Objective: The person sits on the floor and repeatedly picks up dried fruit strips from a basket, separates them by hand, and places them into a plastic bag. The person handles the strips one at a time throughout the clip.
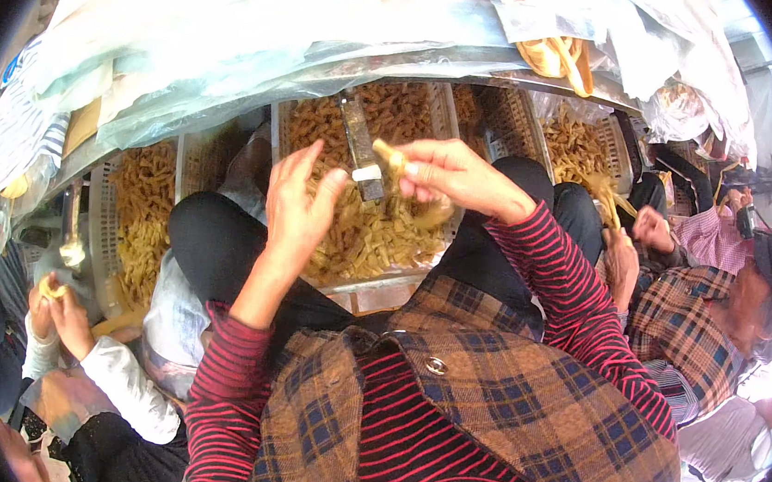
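My right hand [458, 175] pinches a small, pale yellow strip piece [389, 155] between thumb and fingers. To its left, my left hand [301, 198] is raised with its fingers apart, holding nothing. Between the hands a narrow, dark metal-like bar [357, 130] slants down from the table edge, with a white band [367, 173] wrapped near its lower end. Below both hands, a white plastic crate [455, 119] between my knees holds many short yellow and brown pieces [365, 242], seemingly folded or knotted strips.
A table draped in clear plastic sheeting [232, 101] spans the front. Tan strips [558, 61] hang over its edge. More crates of pieces stand left [106, 214] and right [608, 137]. A co-worker's hands [65, 315] work at left; another co-worker's hand [621, 263] is close at right.
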{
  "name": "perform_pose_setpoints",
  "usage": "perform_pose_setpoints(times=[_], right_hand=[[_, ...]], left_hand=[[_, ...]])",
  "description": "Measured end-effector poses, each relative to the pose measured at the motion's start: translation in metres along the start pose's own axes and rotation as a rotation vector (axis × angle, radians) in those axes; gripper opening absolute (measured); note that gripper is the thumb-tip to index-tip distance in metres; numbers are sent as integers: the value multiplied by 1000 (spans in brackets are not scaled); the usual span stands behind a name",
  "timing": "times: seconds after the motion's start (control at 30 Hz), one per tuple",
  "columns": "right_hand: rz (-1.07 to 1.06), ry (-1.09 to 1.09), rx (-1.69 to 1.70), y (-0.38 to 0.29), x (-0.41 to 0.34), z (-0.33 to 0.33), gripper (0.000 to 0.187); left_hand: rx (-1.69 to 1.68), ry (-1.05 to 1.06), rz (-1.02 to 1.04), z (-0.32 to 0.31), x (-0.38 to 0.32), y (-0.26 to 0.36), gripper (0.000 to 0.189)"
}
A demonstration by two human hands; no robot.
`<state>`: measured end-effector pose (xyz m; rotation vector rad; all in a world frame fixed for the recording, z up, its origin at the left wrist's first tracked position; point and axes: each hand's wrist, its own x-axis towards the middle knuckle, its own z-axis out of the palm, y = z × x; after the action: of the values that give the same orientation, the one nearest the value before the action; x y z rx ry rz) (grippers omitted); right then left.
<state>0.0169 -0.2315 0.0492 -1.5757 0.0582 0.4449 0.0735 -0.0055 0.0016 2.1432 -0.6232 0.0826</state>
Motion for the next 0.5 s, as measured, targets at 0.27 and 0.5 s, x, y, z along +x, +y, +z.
perform_pose_setpoints(times=[0.27, 0.5], right_hand=[[50, -195, -96, -4, -30, 5, 23], [56, -172, 156, 6, -48, 20, 24]], left_hand=[[107, -122, 441, -28, -14, 53, 14], [-529, -262, -178, -4, -43, 73, 13]])
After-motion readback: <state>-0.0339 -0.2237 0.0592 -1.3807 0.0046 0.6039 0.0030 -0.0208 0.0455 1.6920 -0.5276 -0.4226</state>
